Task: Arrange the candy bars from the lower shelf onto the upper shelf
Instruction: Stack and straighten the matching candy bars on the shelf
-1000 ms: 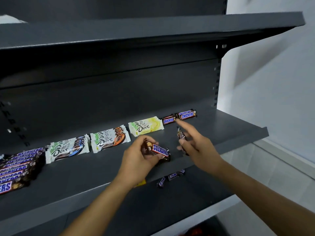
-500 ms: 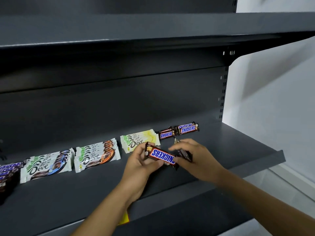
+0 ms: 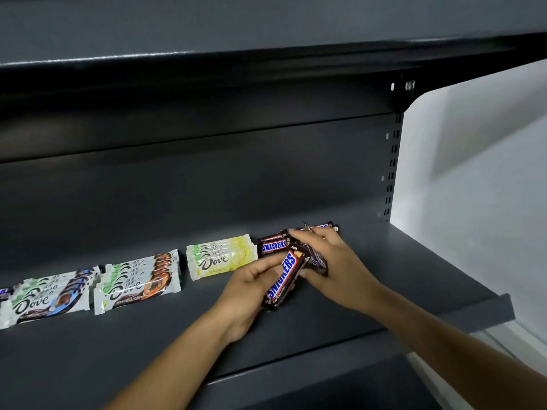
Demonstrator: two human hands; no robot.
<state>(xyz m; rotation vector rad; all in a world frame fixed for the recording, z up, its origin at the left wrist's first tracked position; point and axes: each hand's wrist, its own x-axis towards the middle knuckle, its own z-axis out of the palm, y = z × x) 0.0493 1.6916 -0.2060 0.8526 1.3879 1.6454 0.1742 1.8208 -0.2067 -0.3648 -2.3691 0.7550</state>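
My left hand [image 3: 251, 287] grips a Snickers bar [image 3: 283, 281], tilted with one end down near the dark grey shelf [image 3: 414, 276]. Right beside it, my right hand [image 3: 334, 261] holds another dark candy bar [image 3: 316, 258] against the first one. Behind my hands, a Snickers bar [image 3: 273, 246] lies flat on the shelf, and a second one [image 3: 324, 226] peeks out past my right fingers. Left of them lie Dove stacks: yellow [image 3: 222, 257], orange [image 3: 139, 281] and blue [image 3: 47, 294].
Another shelf board [image 3: 266, 54] hangs overhead. The shelf's front lip [image 3: 473, 315] runs close under my right forearm. A perforated upright [image 3: 392, 167] marks the right back corner, with a white wall [image 3: 488, 173] beyond. A lower shelf [image 3: 340, 389] shows dimly below.
The view has risen and closed in on the shelf. My left hand turned its Snickers bar from level to steeply tilted. My right hand moved in against it, holding its bar.
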